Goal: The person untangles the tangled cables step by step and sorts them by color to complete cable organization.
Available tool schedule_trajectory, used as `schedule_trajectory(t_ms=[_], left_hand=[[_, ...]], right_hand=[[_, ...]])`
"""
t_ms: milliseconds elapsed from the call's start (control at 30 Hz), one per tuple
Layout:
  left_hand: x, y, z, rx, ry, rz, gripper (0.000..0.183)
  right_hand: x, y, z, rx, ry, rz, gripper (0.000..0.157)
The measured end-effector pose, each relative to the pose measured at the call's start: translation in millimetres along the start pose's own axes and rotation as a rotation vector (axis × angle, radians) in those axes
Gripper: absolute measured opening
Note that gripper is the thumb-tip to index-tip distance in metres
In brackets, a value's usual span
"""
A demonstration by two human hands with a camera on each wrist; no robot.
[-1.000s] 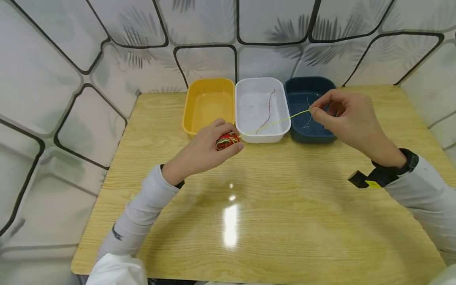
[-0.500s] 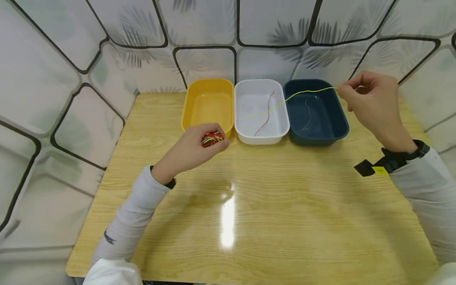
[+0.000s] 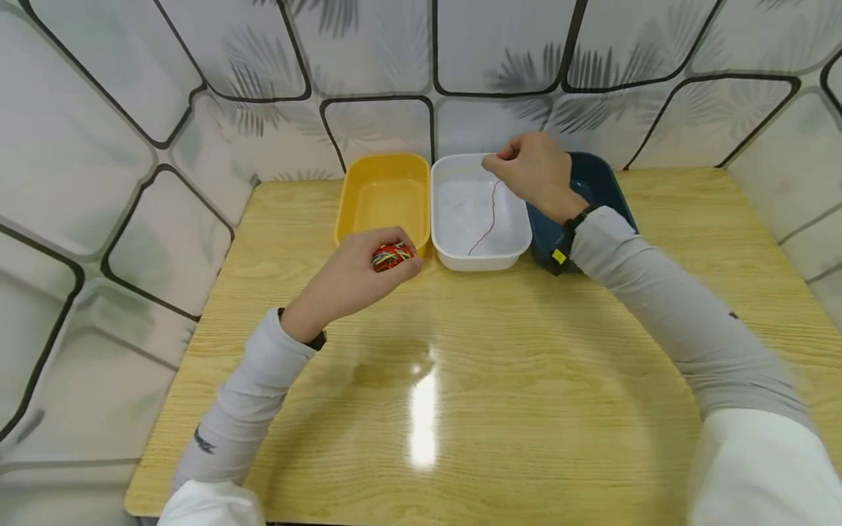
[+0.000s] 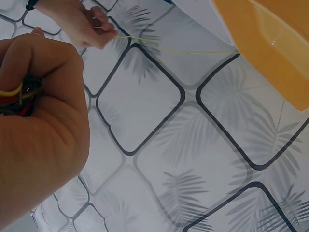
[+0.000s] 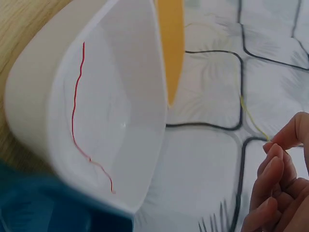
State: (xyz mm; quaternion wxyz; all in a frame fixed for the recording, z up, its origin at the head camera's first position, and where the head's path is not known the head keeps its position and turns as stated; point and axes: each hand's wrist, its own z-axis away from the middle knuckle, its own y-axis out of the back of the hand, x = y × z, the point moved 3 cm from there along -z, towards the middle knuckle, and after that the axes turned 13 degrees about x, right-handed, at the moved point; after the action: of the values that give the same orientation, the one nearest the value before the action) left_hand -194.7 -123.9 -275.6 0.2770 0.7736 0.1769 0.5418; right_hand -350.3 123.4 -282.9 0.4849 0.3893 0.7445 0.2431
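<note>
My left hand [image 3: 358,274] grips a small tangled ball of coloured threads [image 3: 393,256], red, yellow and green, in front of the yellow bin [image 3: 388,201]. My right hand [image 3: 533,172] is over the back right corner of the white bin [image 3: 454,208]. Between its thumb and index fingertip it pinches one end of a thin yellow thread [image 5: 251,116]. In the left wrist view this yellow thread [image 4: 188,52] trails from the right hand [image 4: 91,26] toward the yellow bin. A wavy red thread [image 5: 75,111] lies on the white bin's floor.
A dark blue bin [image 3: 595,179] stands right of the white one, partly hidden by the right wrist. All the bins stand side by side at the back of the wooden table [image 3: 526,380], near the patterned wall [image 3: 375,58].
The right hand drew the yellow thread out of the ball to the right, then swung left over the white bin with it. The left hand drew back slightly left, still holding the ball.
</note>
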Motion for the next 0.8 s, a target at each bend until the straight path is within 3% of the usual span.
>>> schedule_trajectory(t_ms=[200,367,667,800], left_hand=[[0.0,1.1,0.1,0.039,0.013,-0.008,0.025],[-0.8,-1.3,1.2,0.024,0.007,0.0,0.022],[-0.8,-2.0,2.1,0.032,0.026,-0.007,0.023],[1.6,-1.0,1.6,0.034,0.031,-0.006,0.024]], right_hand=[[-20,-50.0,-6,-0.098,-0.028,0.05,0.031],[-31,-82.1,2,-0.169,0.023,0.107,0.029],[-57,-100.0,32,-0.327,0.181,0.078,0.022],[-62,-101.2,39,-0.354,0.236,0.066,0.02]])
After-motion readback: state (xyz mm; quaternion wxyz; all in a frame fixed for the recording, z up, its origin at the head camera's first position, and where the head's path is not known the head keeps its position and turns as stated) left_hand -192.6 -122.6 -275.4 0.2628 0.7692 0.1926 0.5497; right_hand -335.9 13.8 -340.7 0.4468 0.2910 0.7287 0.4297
